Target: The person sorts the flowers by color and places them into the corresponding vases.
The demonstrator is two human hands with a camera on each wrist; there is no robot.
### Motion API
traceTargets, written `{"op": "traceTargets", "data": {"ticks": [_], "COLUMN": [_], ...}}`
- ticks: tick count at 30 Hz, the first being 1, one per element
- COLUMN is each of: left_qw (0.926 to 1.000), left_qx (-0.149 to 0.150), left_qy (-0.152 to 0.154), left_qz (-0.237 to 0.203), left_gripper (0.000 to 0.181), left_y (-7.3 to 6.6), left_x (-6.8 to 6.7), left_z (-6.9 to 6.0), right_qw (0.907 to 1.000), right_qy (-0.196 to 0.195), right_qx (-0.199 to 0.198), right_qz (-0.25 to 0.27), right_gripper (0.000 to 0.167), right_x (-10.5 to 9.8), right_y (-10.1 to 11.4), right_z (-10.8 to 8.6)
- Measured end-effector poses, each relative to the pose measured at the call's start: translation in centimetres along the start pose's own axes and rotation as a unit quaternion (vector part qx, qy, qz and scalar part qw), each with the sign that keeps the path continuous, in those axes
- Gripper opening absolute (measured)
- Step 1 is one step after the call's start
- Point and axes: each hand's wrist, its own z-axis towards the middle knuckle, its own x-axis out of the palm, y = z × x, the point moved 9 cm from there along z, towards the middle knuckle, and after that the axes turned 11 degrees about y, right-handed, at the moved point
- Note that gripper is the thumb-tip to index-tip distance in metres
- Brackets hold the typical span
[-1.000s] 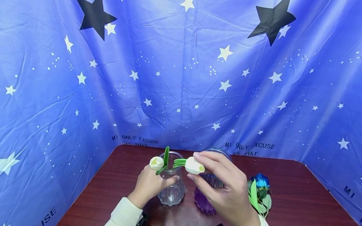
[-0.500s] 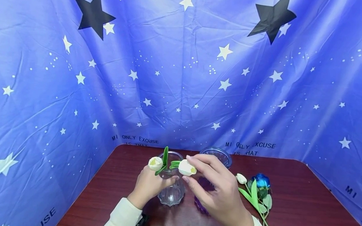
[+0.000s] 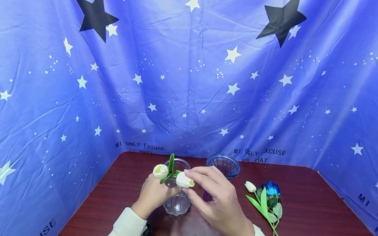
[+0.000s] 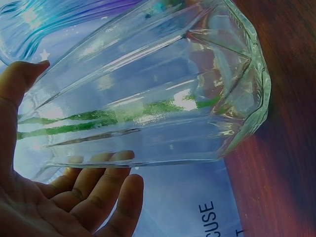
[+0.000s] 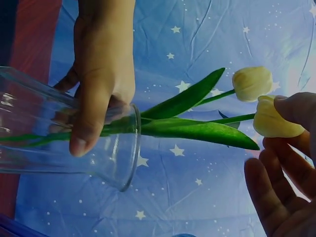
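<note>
My left hand [image 3: 156, 193] grips the neck of a clear ribbed glass vase [image 3: 177, 202], thumb on the near side and fingers behind, as the right wrist view shows. Two white tulips stand in it, their green stems [image 4: 143, 111] seen through the glass. One tulip [image 3: 160, 171] leans left above the left hand. My right hand [image 3: 223, 202] pinches the bloom of the other tulip [image 3: 184, 180] between thumb and fingers. Green leaves [image 5: 197, 131] rise out past the vase rim [image 5: 134, 148].
A blue and purple glass vase [image 3: 223, 164] stands just right, partly behind the right hand. Further right on the dark red table [image 3: 311, 205] lie a blue rose [image 3: 271, 189] and a white tulip [image 3: 250, 186] with leaves. Starry blue cloth [image 3: 190, 80] surrounds the table's back and sides.
My right hand has moved left and slightly down with the pinched tulip, closer to the clear vase. The lying white tulip and more of the blue vase's rim have come into sight. The left hand keeps its grip.
</note>
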Motion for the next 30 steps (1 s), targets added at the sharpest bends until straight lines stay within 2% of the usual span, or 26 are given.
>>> {"op": "traceTargets", "data": {"ticks": [4, 8, 11, 13, 17, 20, 22, 24, 27, 30], "left_qw": [1.0, 0.9999, 0.9999, 0.9997, 0.9993, 0.9998, 0.9992, 0.9971, 0.9909, 0.9891], "left_qx": [-0.006, -0.012, -0.007, 0.014, 0.029, 0.014, 0.022, 0.043, 0.076, 0.093], "left_qy": [-0.001, -0.002, -0.007, -0.019, -0.023, -0.017, -0.019, -0.026, -0.038, -0.049], "left_qz": [0.0, -0.007, -0.003, 0.005, 0.006, 0.0, 0.026, 0.057, 0.104, 0.103], "left_gripper": [0.043, 0.048, 0.048, 0.044, 0.039, 0.039, 0.038, 0.038, 0.037, 0.036], "left_y": [0.2, 0.4, 0.5, 0.2, -0.1, 0.0, -0.4, -0.9, -1.8, -1.9], "left_x": [0.0, 0.0, 0.0, -0.2, -0.3, -0.3, -0.4, -0.5, -0.6, -0.7], "left_z": [0.0, -0.1, -0.1, -0.2, -0.3, -0.2, -0.2, -0.3, -0.4, -0.6], "right_qw": [1.0, 0.9997, 0.9984, 0.9966, 0.9906, 0.9872, 0.9863, 0.9849, 0.9804, 0.9756], "right_qy": [0.003, 0.017, 0.046, 0.069, 0.113, 0.134, 0.142, 0.154, 0.178, 0.203], "right_qx": [-0.005, 0.012, 0.03, 0.043, 0.072, 0.082, 0.078, 0.074, 0.074, 0.068], "right_qz": [0.0, 0.009, 0.014, 0.016, 0.023, 0.028, 0.03, 0.029, 0.041, 0.049], "right_gripper": [0.031, 0.033, 0.042, 0.051, 0.059, 0.061, 0.062, 0.065, 0.071, 0.076], "right_x": [0.4, 1.1, 2.0, 2.7, 4.0, 4.6, 5.0, 5.3, 6.0, 6.7], "right_y": [0.0, -0.5, -0.9, -1.2, -1.4, -1.4, -1.3, -1.2, -1.2, -1.1], "right_z": [-0.1, -0.5, -0.9, -1.2, -1.8, -2.0, -2.1, -2.1, -2.3, -2.5]}}
